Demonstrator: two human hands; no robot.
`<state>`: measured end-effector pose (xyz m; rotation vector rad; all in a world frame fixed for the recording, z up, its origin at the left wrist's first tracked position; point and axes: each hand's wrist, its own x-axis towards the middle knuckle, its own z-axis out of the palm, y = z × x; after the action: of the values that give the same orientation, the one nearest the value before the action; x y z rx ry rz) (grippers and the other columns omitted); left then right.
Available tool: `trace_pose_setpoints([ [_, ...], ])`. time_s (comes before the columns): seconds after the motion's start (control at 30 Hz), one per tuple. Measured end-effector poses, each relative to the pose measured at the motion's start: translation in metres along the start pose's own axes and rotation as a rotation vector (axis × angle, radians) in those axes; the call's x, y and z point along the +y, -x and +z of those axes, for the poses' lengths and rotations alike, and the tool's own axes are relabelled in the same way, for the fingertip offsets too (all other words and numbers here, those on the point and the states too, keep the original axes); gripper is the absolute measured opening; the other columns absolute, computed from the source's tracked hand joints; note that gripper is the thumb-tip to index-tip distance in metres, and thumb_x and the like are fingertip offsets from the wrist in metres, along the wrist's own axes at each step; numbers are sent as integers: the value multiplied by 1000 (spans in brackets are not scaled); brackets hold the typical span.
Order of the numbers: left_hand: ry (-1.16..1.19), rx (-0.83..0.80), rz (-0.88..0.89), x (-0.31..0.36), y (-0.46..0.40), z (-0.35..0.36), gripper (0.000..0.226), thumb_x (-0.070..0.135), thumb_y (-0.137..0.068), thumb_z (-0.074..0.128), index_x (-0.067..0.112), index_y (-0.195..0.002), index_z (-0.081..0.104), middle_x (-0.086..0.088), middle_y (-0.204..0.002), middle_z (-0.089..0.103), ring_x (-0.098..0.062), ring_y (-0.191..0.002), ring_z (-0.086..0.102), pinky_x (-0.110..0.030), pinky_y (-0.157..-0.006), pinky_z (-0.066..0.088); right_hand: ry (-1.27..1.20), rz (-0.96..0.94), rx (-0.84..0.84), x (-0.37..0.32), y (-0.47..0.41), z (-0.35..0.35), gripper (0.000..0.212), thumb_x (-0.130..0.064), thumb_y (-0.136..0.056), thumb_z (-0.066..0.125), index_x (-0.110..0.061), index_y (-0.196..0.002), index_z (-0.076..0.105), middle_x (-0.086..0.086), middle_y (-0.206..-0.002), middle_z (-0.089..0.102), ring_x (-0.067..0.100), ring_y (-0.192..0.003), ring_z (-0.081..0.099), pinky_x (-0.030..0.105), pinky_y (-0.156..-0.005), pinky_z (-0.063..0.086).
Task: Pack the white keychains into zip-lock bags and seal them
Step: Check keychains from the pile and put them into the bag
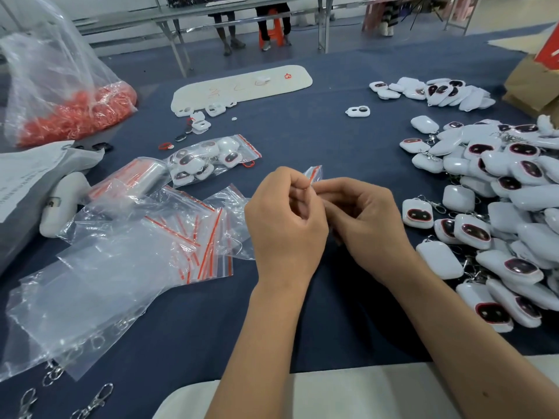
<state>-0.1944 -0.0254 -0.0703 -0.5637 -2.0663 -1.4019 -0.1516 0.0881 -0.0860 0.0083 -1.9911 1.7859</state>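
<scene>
My left hand (286, 225) and my right hand (367, 225) meet over the middle of the blue table and pinch a small clear zip-lock bag (314, 173) with a red seal strip; only its top corner shows above my fingers. I cannot tell whether anything is inside it. A big heap of white keychains (496, 213) with dark red-rimmed windows lies to the right of my right hand. Left of my hands lies a scatter of empty zip-lock bags (193, 234). Farther back left, a filled zip-lock bag (208, 160) holds several keychains.
A large clear sack of red rings (75, 113) stands at the far left. A white board (242, 86) with loose parts lies at the back, a second keychain pile (432, 92) back right, a cardboard box (535, 83) at the right edge. Metal clasps (93, 400) lie near left.
</scene>
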Motion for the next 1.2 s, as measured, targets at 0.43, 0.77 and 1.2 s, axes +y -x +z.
trace_pose_setpoints([
  [0.43,18,44,98,3,4,3,10,3,-85,69,11,-82,65,6,-72,61,-10,-65,58,-23,-59,48,446,-13,-136,-8,5,6,53,6,-92,60,-40,-67,63,-5,-65,70,14,-59,60,36,-57,50],
  [0.77,8,-570,-28,-3,17,16,9,4,-85,66,12,-85,70,5,-75,70,-10,-66,61,-30,-67,53,1174,339,497,-2,0,-14,39,-17,-87,64,-20,-125,64,14,-127,61,41,-126,44,51,-100,33],
  [1.2,-158,-463,-275,-14,8,12,18,1,-85,59,15,-91,69,-2,-97,65,-21,-87,62,-40,-85,53,1193,248,344,1,2,-10,29,-22,-93,68,-18,-121,64,13,-120,59,38,-109,51,45,-89,39],
])
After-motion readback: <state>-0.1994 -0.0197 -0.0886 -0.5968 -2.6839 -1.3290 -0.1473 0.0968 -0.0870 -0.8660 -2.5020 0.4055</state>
